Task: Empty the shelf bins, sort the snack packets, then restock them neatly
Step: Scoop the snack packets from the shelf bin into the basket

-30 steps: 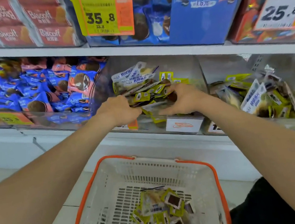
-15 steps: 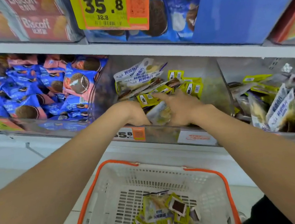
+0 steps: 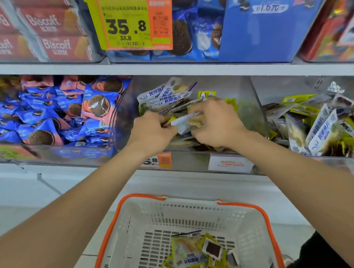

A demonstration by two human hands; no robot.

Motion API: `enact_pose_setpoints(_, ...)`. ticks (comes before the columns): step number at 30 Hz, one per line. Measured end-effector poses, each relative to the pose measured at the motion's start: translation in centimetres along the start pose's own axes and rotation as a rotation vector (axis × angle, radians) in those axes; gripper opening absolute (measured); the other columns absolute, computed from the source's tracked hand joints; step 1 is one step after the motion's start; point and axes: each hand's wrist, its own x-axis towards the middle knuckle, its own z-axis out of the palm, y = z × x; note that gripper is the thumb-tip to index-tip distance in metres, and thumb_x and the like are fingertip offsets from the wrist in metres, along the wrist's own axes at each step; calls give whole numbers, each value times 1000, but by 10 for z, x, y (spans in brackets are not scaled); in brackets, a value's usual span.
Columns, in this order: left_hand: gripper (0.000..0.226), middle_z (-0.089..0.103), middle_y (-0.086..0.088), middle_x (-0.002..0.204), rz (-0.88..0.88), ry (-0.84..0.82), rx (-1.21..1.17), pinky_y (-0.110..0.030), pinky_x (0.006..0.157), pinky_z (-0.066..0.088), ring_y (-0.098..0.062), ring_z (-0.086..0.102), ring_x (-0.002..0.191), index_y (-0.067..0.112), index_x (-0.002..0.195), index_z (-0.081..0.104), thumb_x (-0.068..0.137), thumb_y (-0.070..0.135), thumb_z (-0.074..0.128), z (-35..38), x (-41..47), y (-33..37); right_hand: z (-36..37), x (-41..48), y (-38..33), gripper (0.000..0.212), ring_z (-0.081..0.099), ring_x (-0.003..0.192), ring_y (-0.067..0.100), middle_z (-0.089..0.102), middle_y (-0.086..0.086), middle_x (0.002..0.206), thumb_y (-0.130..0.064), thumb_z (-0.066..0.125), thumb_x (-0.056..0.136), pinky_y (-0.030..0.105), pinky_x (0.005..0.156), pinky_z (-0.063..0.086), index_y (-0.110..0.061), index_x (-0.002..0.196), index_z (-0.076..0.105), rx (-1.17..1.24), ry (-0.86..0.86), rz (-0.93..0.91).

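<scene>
Both my hands reach into the middle clear bin (image 3: 246, 108) on the lower shelf. My left hand (image 3: 151, 130) and my right hand (image 3: 214, 125) curl round a bunch of snack packets (image 3: 186, 120), white and yellow-green, held between them. More white fish-slice packets (image 3: 163, 97) lie at the back of that bin. Below me stands a white basket (image 3: 181, 217) with orange rim, holding several yellow-green and white packets (image 3: 196, 257).
The left bin holds blue and pink cookie packets (image 3: 44, 118). The right bin (image 3: 325, 125) holds mixed yellow and white packets. Above are Biscoff boxes (image 3: 49, 27), a yellow price tag (image 3: 128, 22) and a blue display box (image 3: 268, 17).
My hands have closed together on a bunch of packets in the middle bin and lifted it slightly. The camera has shifted a little.
</scene>
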Motion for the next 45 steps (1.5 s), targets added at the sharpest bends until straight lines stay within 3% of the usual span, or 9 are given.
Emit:
enact_pose_setpoints(5, 28, 52, -3, 62, 153, 71, -314, -32, 67, 51, -13, 54, 65, 15, 73, 65, 92, 36, 66, -20, -37, 21, -35, -43, -20, 33, 67, 82, 11, 70, -11, 84, -38, 83, 69, 29, 74, 56, -30, 98, 70, 320, 257, -9)
enact_pose_setpoints(9, 18, 63, 4, 64, 173, -325, -428, -18, 55, 44, -6, 56, 58, 11, 89, 75, 99, 26, 71, -55, -69, 29, -70, -86, -35, 51, 62, 82, 8, 65, -13, 89, -50, 91, 70, 23, 70, 50, -27, 103, 60, 509, 284, -125)
enact_pose_setpoints(14, 20, 74, -2, 81, 219, -789, -63, -31, 66, 56, -16, 69, 74, 18, 94, 78, 87, 36, 84, -55, -79, 5, -70, -116, -34, 67, 53, 67, -3, 58, -26, 79, -46, 98, 64, 16, 58, 45, -31, 107, 48, 487, -364, -125)
enact_pose_setpoints(17, 38, 74, -2, 110, 239, -901, 83, -41, 83, 62, -23, 74, 103, 24, 110, 75, 81, 44, 89, -40, -78, -4, -43, -127, -27, 92, 60, 100, 6, 62, -14, 114, -68, 93, 55, 36, 86, 57, -37, 129, 48, 160, -539, -144)
enact_pose_setpoints(20, 12, 76, -1, 101, 146, -788, 95, -33, 71, 61, -21, 77, 88, 19, 105, 75, 93, 20, 76, -42, -69, -5, -43, -126, -29, 116, 53, 130, 8, 53, -17, 146, -79, 84, 58, 31, 110, 45, -35, 155, 39, 20, -615, -166)
enact_pose_setpoints(27, 23, 74, -6, 91, 158, 6, 346, -38, 79, 56, -29, 67, 88, 15, 82, 70, 92, 36, 66, -29, -31, -1, -48, -58, -5, 7, 67, 67, 7, 70, -8, 69, -24, 78, 85, 27, 71, 55, -24, 90, 73, 208, 29, 134)
enact_pose_setpoints(34, 79, 64, -15, 132, -89, -378, 464, -37, 96, 54, -33, 62, 111, 12, 131, 64, 81, 73, 64, -8, 15, -1, 9, 5, 28, 134, 30, 153, 34, 36, 3, 165, -84, 76, 61, 49, 119, 37, -26, 165, 14, 81, -395, 356)
enact_pose_setpoints(38, 125, 36, -24, 141, -116, -36, 508, -50, 106, 47, -45, 47, 131, -8, 146, 27, 69, 73, 82, 4, 29, 0, 29, 21, 28, 154, 2, 160, 38, 4, 8, 174, -81, 85, 52, 58, 123, 27, -46, 158, -20, 101, -389, 366)
enact_pose_setpoints(45, 101, 29, -15, 136, 249, 99, 494, -60, 99, 47, -43, 38, 120, 15, 127, 41, 51, 61, 89, 14, 43, -8, 42, 37, 29, 150, 25, 151, 48, -1, 12, 172, -95, 73, 30, 60, 115, 32, -67, 146, -16, -36, -415, 376)
